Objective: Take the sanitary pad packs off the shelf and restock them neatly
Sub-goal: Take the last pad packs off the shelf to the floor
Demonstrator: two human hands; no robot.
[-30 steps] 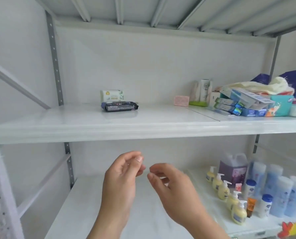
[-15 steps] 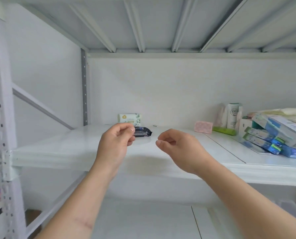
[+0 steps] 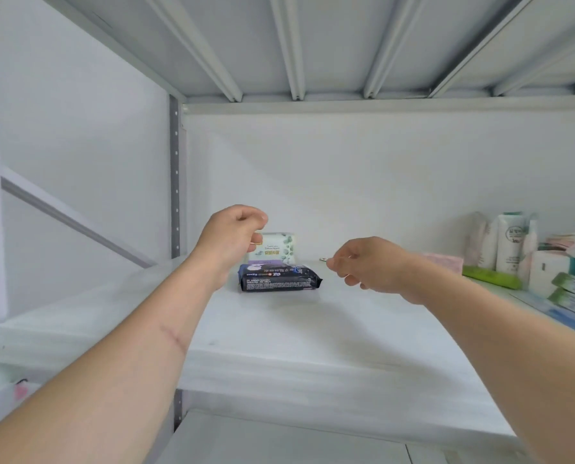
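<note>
A dark navy sanitary pad pack (image 3: 279, 278) lies flat on the white shelf (image 3: 279, 333), toward the back. Behind it stands a white pack with green leaves (image 3: 277, 246). A pink pack (image 3: 445, 262) sits further right near the back wall. My left hand (image 3: 231, 239) hovers just left of and above the two packs, fingers loosely curled, holding nothing. My right hand (image 3: 369, 266) hangs to the right of the navy pack, fingers loosely curled and empty. Neither hand touches a pack.
White tubes and bottles (image 3: 510, 244), a green packet (image 3: 490, 279) and stacked boxes (image 3: 572, 291) crowd the shelf's right end. A grey upright post (image 3: 174, 175) stands at the back left. The ribbed upper shelf (image 3: 296, 45) is close overhead.
Both arms have stretched further over the shelf toward the packs. The view has come closer and risen, so the navy pack now shows between the hands.
</note>
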